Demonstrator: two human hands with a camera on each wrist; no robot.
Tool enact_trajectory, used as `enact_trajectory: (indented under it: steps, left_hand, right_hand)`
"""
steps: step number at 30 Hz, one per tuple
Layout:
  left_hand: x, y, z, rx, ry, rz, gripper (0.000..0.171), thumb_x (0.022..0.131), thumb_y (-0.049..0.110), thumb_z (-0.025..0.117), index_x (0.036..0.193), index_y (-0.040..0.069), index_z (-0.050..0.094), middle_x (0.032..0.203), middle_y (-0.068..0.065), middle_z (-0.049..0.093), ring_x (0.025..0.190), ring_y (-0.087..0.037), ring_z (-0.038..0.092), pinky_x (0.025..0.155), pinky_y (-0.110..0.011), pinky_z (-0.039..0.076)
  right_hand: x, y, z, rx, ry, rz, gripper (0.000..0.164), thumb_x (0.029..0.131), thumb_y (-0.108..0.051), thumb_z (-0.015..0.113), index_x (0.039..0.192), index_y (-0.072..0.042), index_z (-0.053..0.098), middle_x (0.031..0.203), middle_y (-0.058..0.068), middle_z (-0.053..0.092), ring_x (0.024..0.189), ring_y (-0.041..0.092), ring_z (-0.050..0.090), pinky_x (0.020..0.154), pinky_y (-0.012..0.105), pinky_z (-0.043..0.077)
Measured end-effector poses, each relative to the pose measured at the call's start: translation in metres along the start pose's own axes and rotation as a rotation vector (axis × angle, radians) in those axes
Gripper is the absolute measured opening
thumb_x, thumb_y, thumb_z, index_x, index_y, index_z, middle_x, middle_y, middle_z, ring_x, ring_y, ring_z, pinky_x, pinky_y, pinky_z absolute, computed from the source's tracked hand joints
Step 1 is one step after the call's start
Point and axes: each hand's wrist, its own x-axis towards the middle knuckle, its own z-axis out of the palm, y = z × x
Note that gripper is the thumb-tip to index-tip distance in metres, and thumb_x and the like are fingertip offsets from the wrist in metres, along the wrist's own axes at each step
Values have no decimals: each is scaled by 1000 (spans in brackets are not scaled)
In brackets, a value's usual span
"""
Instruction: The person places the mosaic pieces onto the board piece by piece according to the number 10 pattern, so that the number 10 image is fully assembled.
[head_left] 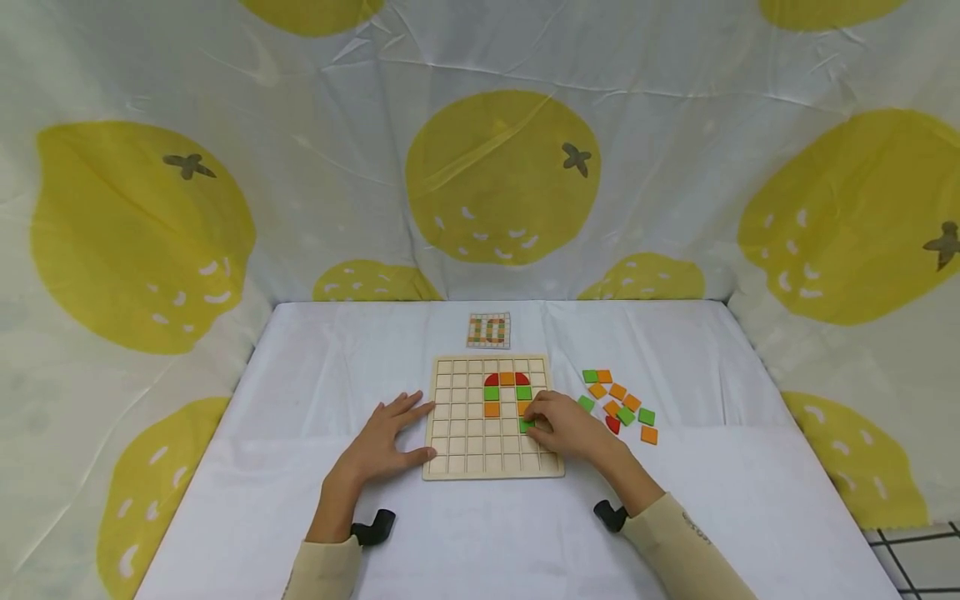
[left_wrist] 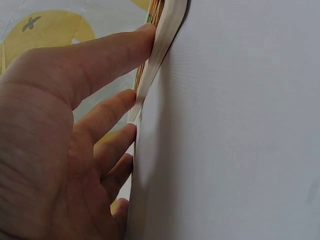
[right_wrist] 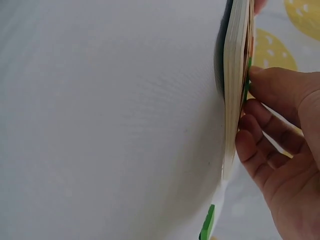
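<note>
A wooden grid board [head_left: 453, 464] lies flat on the white-covered table. Red rounded pieces [head_left: 491, 380], orange square tiles [head_left: 507, 378] and green square tiles [head_left: 491, 393] form an arch in its upper right cells. With thumb and fingertips, my right hand [head_left: 566, 423] pinches a green tile [head_left: 527, 427] at the lower end of the arch's right column; the fingers partly cover it. Spread out, my left hand [head_left: 382, 442] touches the board's left edge with thumb and fingertips. In the left wrist view its thumb [left_wrist: 110, 60] rests on the board's rim [left_wrist: 167, 37].
A small card [head_left: 488, 331] with a coloured grid pattern lies behind the board. To the right are several loose orange tiles [head_left: 648, 435], green tiles [head_left: 647, 417] and a red rounded piece [head_left: 612, 425]. Lemon-print cloth [head_left: 502, 175] hangs around the table.
</note>
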Motion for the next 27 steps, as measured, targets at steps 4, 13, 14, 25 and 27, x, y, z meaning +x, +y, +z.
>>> enact_trajectory:
  steps: [4, 13, 14, 25, 27]
  left_hand:
    - [1, -1, 0, 5, -2, -3, 78, 84, 53, 76, 152, 24, 53, 165, -6, 40, 157, -36, 27, 127, -64, 15]
    - [2, -1, 0, 3, -5, 3, 78, 84, 54, 77, 152, 23, 54, 165, -6, 40, 157, -36, 27, 127, -64, 15]
    - [2, -1, 0, 4, -5, 4, 78, 84, 54, 77, 152, 23, 54, 165, -6, 40, 157, -36, 27, 127, -64, 15]
    - [1, -2, 0, -2, 0, 14, 78, 84, 54, 77, 152, 24, 54, 165, -7, 40, 157, -36, 28, 127, -64, 15]
    - [1, -2, 0, 1, -3, 14, 78, 84, 54, 77, 152, 23, 53, 165, -7, 40, 157, -36, 28, 127, -64, 15]
  right_hand:
    - [-2, 1, -2, 22, 18, 14, 19, 93, -23, 77, 111, -14, 75, 109, -5, 68, 97, 11, 60, 90, 34, 57]
    - [-17, 19, -17, 21, 90, 54, 21, 96, -23, 73, 114, -13, 74, 112, -5, 68, 97, 12, 62, 87, 34, 57]
    - [-20, 21, -20, 24, 99, 59, 21, 96, -22, 73, 114, -12, 74, 112, -4, 68, 98, 14, 62, 87, 35, 58]
    - [-53, 57, -53, 55, 209, 145, 26, 95, -18, 74, 119, -8, 73, 117, 8, 69, 99, 24, 66, 81, 40, 59]
    - [-59, 64, -58, 44, 231, 152, 27, 95, -19, 75, 119, -7, 73, 115, 7, 69, 98, 25, 66, 84, 43, 59]
